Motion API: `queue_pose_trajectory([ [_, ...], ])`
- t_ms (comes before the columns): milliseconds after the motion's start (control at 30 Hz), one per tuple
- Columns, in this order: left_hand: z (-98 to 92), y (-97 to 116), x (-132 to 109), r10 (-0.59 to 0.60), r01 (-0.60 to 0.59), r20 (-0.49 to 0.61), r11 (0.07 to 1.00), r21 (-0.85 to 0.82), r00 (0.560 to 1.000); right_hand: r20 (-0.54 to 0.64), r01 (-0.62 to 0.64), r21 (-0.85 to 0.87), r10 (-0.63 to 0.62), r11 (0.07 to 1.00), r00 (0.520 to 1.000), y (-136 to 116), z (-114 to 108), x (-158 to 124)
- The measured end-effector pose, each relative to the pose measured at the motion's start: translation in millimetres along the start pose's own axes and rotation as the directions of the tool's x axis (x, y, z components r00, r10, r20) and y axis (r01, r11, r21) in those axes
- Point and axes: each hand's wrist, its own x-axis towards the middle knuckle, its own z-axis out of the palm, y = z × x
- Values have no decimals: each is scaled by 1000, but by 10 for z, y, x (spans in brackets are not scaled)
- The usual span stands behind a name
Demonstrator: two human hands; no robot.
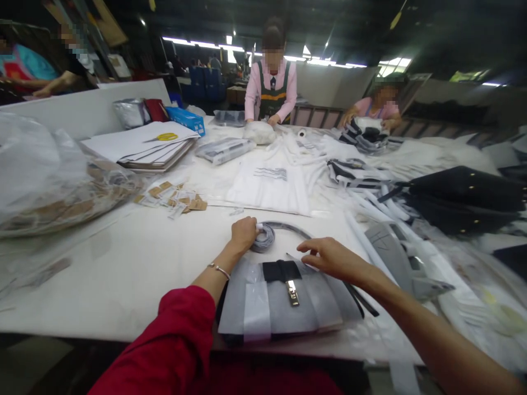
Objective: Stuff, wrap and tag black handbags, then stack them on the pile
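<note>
A grey handbag [280, 302] wrapped in white protective paper lies flat at the table's near edge, its gold clasp [292, 292] facing up. Its grey strap [267, 235] runs off the far side and is wound into a coil. My left hand [244, 233] is closed on that coiled strap. My right hand [331, 257] rests on the bag's upper right corner, fingers curled and pinched on the wrapping paper there. A red sleeve covers my left upper arm.
White table [135, 274]. Clear bag of brown tags [53, 186] at left, loose tags [173, 198], paper stack with yellow scissors [164, 137], folded white dust bag [269, 184], dark handbags [465, 197] at right. Two people in pink work at the far side.
</note>
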Motion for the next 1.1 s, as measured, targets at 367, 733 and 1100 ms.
queue_pose_trajectory([
  [367,-20,18,-42,-11,11,-16,1000,-7,1000,234,-295,237,240,926,942,262,152,530],
  [733,-118,6,-41,-29,27,-15,997,-72,999,-381,298,714,-4,634,924,-232,352,471],
  [1100,-272,-42,-95,29,-34,-46,994,-104,999,-378,419,49,-372,907,848,13,809,763],
])
